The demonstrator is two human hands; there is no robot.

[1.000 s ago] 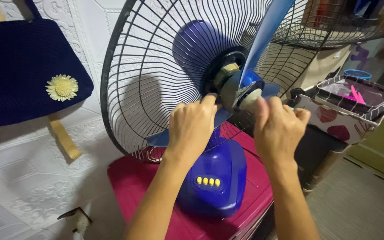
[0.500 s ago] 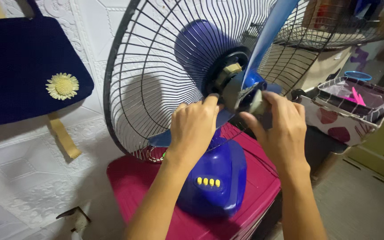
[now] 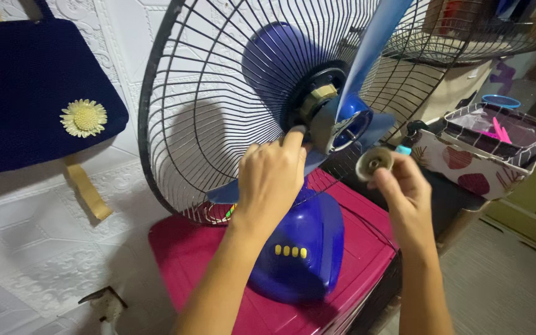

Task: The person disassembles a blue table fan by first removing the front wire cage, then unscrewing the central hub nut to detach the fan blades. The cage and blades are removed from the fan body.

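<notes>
I see my left hand [image 3: 270, 180] pressed against the blue fan blade [image 3: 367, 56] at its hub [image 3: 348, 124], fingers curled together with the index fingertip up against the back of the hub, just in front of the tan nut on the motor shaft. My right hand [image 3: 404, 192] is away from the hub, to its lower right, pinching a round cream-coloured blade cap [image 3: 375, 162] between thumb and fingertips; the cap's hollow underside faces me and it touches nothing on the fan. The fan's blue base [image 3: 299, 254], with a row of yellow buttons [image 3: 290, 251], stands on a magenta plastic box [image 3: 187, 248]. The rear wire guard [image 3: 206, 105] is mounted around the blade, and the blue motor housing shows through it behind. On the white embossed wall at left hangs a dark blue bag [image 3: 26, 87] with a pale yellow flower on it. At right, well apart from my hands, a patterned basket [image 3: 466, 167] holds pink items.
</notes>
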